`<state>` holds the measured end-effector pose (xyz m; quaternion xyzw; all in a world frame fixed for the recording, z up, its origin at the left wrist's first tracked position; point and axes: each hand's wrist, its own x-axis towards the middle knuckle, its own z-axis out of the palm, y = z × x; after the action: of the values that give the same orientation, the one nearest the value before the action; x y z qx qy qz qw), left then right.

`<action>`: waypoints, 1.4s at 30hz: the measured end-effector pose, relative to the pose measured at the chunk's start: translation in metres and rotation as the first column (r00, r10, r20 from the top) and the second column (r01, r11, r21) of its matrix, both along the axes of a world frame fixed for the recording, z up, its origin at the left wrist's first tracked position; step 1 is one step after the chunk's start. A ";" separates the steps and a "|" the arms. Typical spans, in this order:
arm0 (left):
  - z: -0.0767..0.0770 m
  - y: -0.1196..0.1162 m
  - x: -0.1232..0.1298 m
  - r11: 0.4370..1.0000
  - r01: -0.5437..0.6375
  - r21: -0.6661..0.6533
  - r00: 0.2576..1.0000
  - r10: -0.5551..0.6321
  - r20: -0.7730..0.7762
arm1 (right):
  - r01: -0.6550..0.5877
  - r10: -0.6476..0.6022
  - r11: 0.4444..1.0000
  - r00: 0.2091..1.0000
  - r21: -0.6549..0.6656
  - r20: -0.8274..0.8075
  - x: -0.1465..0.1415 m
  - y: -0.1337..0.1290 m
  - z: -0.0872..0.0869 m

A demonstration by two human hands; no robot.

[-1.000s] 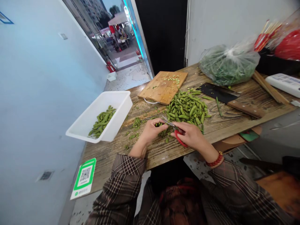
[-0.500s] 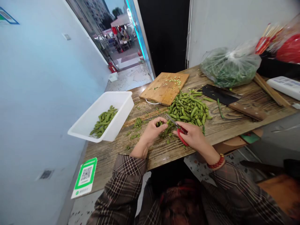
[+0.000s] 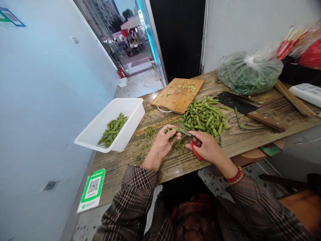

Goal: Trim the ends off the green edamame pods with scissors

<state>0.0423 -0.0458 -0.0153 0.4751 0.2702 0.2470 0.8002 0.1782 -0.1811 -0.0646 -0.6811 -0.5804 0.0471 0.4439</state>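
Observation:
My left hand (image 3: 163, 142) is closed around green edamame pods (image 3: 170, 133), with one pod end sticking out toward the right. In my right hand (image 3: 207, 145) are red-handled scissors (image 3: 196, 150), their blades parted and pointing left at that pod end. Just beyond both hands a heap of edamame pods (image 3: 204, 117) lies on the wooden table (image 3: 173, 167). Small green trimmings (image 3: 149, 132) are scattered around my left hand. More pods (image 3: 112, 130) rest inside a white plastic bin (image 3: 132, 130) on the left.
A cutting board (image 3: 175, 95) with pale green bits lies behind the heap. To the right are a cleaver (image 3: 267, 120) and a clear bag of greens (image 3: 248, 75). A QR-code card (image 3: 92, 189) sits at the table's left end, beside the wall.
My left hand has turned more palm-up, bringing a pod end up between the fingers. The scissors have swung their blades to the left, onto that pod. The view has shifted slightly.

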 end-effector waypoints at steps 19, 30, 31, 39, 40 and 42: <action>-0.003 0.008 -0.001 0.999 0.015 0.029 1.000 -0.016 0.027 | 0.031 -0.030 0.999 0.999 0.027 -0.041 0.000 -0.002 0.001; -0.007 0.013 0.002 0.696 0.207 0.687 0.910 0.120 -0.396 | 0.173 -0.161 0.984 0.964 0.043 -0.212 0.003 -0.002 0.004; -0.009 0.011 0.003 0.604 0.272 0.749 0.891 0.135 -0.433 | 0.172 -0.159 0.984 0.966 0.047 -0.206 0.003 -0.002 0.003; -0.010 0.015 0.000 0.478 0.354 0.804 0.863 0.164 -0.477 | 0.167 -0.152 0.984 0.972 0.067 -0.179 0.004 -0.001 -0.001; -0.007 0.016 -0.001 0.539 0.313 0.782 0.877 0.153 -0.456 | 0.157 -0.144 0.985 0.975 0.071 -0.169 0.004 -0.001 -0.002; -0.003 0.017 -0.003 0.684 0.232 0.692 0.903 0.112 -0.414 | 0.125 -0.115 0.990 0.984 0.068 -0.135 0.004 -0.001 -0.002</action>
<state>0.0396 -0.0293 -0.0181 0.8032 0.3008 0.1971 0.4749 0.1819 -0.1823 -0.0670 -0.6929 -0.5094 0.0424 0.5085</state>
